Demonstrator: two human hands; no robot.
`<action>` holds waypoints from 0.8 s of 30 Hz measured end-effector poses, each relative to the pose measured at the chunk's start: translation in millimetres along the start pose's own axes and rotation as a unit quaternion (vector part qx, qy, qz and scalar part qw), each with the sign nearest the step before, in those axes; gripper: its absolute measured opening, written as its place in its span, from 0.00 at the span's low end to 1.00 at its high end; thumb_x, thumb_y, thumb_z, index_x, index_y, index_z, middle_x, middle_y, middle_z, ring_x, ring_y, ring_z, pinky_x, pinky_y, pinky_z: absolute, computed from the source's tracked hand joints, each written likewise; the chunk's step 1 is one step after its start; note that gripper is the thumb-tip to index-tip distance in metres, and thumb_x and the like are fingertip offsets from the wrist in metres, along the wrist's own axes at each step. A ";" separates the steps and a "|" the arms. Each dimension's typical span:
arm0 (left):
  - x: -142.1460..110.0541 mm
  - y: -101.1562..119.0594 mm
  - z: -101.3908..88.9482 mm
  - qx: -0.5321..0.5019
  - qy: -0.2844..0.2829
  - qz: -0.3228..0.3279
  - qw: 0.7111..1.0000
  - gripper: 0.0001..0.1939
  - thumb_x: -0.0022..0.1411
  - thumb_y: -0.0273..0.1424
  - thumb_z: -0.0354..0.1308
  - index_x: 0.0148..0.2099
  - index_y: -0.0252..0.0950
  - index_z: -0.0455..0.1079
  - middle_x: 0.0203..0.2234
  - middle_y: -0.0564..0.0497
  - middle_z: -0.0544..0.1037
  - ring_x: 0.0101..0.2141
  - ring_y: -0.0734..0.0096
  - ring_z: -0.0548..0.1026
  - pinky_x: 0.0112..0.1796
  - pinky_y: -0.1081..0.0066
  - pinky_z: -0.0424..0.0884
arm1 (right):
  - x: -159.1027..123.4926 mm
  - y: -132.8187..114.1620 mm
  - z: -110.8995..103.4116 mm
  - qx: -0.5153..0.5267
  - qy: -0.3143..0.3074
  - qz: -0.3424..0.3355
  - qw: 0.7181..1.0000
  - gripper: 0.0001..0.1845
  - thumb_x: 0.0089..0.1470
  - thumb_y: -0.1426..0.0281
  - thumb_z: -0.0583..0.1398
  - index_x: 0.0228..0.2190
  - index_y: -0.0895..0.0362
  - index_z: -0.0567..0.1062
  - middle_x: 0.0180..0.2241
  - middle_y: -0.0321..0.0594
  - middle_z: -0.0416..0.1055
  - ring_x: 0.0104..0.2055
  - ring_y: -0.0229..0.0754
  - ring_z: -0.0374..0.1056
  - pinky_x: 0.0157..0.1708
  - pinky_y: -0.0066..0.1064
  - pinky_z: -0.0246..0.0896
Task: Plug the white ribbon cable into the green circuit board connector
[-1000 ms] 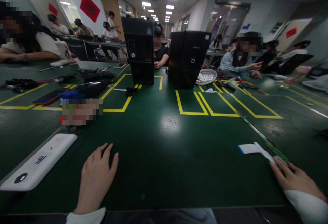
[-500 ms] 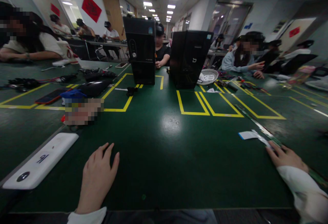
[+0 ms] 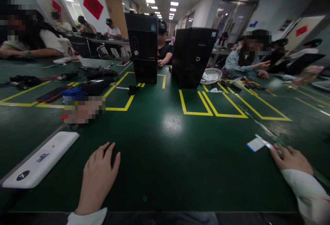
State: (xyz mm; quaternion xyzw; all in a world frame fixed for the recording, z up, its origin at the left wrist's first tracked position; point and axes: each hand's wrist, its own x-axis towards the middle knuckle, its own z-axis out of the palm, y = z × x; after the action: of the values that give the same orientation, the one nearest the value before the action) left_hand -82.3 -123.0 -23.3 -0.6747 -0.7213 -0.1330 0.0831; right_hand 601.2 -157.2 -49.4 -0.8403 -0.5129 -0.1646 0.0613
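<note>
My left hand (image 3: 99,175) rests palm down on the green tabletop (image 3: 165,170), fingers a little apart and holding nothing. To its left lies a long white device (image 3: 42,159) with a round dark lens-like spot and a dark logo. At the right, my right hand (image 3: 292,159) has its fingers closed on one end of a white flat ribbon cable (image 3: 257,144). The cable's free end, edged in blue, points left over the table, and a bend shows near its middle. My fingertips hide the gripped end.
Two black computer towers (image 3: 142,48) (image 3: 194,58) stand at the back. Behind my right hand runs a thin green strip (image 3: 265,128). Yellow tape marks boxes across the table. Cables (image 3: 24,80) and a dark phone (image 3: 51,94) lie left; a white basket (image 3: 211,75) sits back right. Co-workers sit around.
My right hand has shifted slightly and closed on the ribbon cable, whose free end has turned and moved a little right. My left hand stays in place.
</note>
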 end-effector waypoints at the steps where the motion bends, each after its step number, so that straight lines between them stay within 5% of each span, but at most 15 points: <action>1: 0.1 -0.6 0.3 0.000 -0.002 0.000 1.000 0.32 0.66 0.44 0.35 0.59 0.28 0.66 0.54 0.36 0.68 0.52 0.48 0.67 0.49 0.52 0.67 | 1.0 -1.7 -1.7 -0.008 -0.018 0.012 1.000 0.38 0.61 0.51 0.43 0.50 0.67 0.74 0.51 0.68 0.64 0.52 0.63 0.64 0.48 0.50 0.59; 4: 0.4 -3.3 3.0 0.002 -0.007 0.004 1.000 0.33 0.67 0.45 0.35 0.59 0.28 0.66 0.54 0.36 0.68 0.53 0.48 0.67 0.49 0.52 0.67 | 9.2 -12.6 -7.3 -0.006 -0.066 0.001 0.998 0.35 0.61 0.54 0.45 0.53 0.67 0.73 0.55 0.64 0.62 0.57 0.60 0.61 0.54 0.44 0.55; 8: 0.3 -4.6 6.8 0.006 -0.001 0.008 1.000 0.33 0.66 0.46 0.34 0.59 0.28 0.65 0.54 0.36 0.68 0.53 0.48 0.67 0.50 0.52 0.66 | 28.0 -42.2 -2.6 0.054 -0.012 -0.102 0.993 0.29 0.59 0.61 0.49 0.49 0.71 0.75 0.50 0.64 0.68 0.54 0.60 0.63 0.55 0.47 0.57; 14: -0.5 -2.6 6.8 0.004 0.016 0.004 1.000 0.33 0.66 0.45 0.34 0.58 0.28 0.66 0.54 0.37 0.68 0.53 0.49 0.67 0.50 0.53 0.66 | 44.5 -133.6 9.5 0.115 0.022 -0.204 0.972 0.22 0.57 0.63 0.52 0.47 0.61 0.76 0.47 0.54 0.71 0.48 0.51 0.67 0.50 0.42 0.64; 20: 0.3 -4.1 7.5 0.009 0.005 0.004 1.000 0.32 0.67 0.45 0.34 0.59 0.29 0.66 0.54 0.37 0.68 0.53 0.49 0.67 0.50 0.53 0.66 | 15.8 -269.9 -21.1 0.274 0.068 -0.404 0.870 0.20 0.61 0.65 0.50 0.46 0.60 0.75 0.44 0.53 0.70 0.46 0.51 0.65 0.47 0.47 0.65; 24: 0.2 -2.0 5.3 0.012 0.007 0.005 1.000 0.32 0.67 0.44 0.35 0.59 0.29 0.66 0.54 0.38 0.69 0.52 0.49 0.67 0.50 0.53 0.66 | -18.5 -337.4 -43.6 0.318 0.036 -0.501 0.804 0.18 0.60 0.68 0.52 0.49 0.59 0.73 0.47 0.52 0.68 0.48 0.50 0.63 0.46 0.46 0.64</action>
State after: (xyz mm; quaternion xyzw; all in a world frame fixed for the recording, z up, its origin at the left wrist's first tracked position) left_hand -84.0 -121.3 -28.4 -0.6764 -0.7188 -0.1286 0.0966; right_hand 286.4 -27.3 -37.0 -0.3930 -0.8837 -0.0303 0.2523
